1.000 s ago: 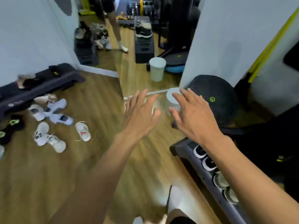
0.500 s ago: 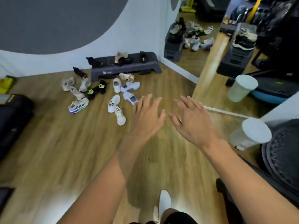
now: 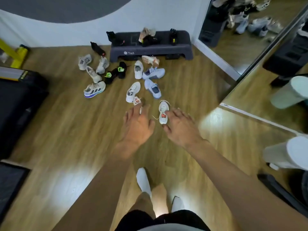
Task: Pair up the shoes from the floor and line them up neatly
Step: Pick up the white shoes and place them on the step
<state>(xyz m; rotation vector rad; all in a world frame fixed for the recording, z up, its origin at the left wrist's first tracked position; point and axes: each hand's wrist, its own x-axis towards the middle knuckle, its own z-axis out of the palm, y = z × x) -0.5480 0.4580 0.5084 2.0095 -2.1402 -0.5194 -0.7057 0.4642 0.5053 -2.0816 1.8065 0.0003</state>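
Both hands empty, fingers spread: left hand, right hand. Shoes scattered on floor by step.

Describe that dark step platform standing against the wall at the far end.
The step platform is a long, low block, dark grey and apparently plastic, with a textured top and a small white logo on its front face. It stands on the wooden floor against the white wall, beside the mirror. Several shoes, black and beige, rest on top; others lie scattered before it.
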